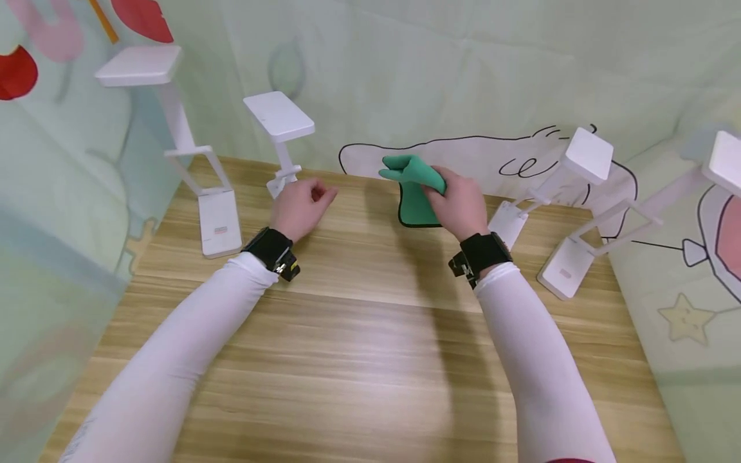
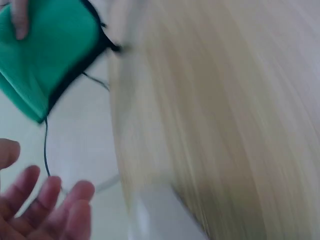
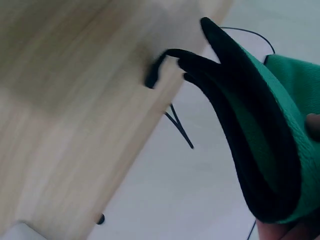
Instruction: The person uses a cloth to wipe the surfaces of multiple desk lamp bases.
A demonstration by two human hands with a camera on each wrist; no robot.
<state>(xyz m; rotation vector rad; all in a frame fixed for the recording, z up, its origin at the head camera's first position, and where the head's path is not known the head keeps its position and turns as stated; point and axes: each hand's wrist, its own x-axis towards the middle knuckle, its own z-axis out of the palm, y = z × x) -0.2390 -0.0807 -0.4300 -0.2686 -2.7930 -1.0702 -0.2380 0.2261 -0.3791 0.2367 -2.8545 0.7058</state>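
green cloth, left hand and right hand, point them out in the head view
green cloth (image 1: 418, 204): head view, on its lower part
left hand (image 1: 296, 209): head view, on the back of it
right hand (image 1: 462, 204): head view, on the back of it

On the counter, 4 lamps stand as 2 pairs: the outer left lamp and inner left lamp on the left, the inner right lamp and outer right lamp on the right, the outer right lamp nearer the front. The left hand is just in front of the inner left lamp's base, the right hand just left of the inner right lamp. Between the inner lamps, near the counter's back edge, the cloth is in the right hand, with the backdrop behind it
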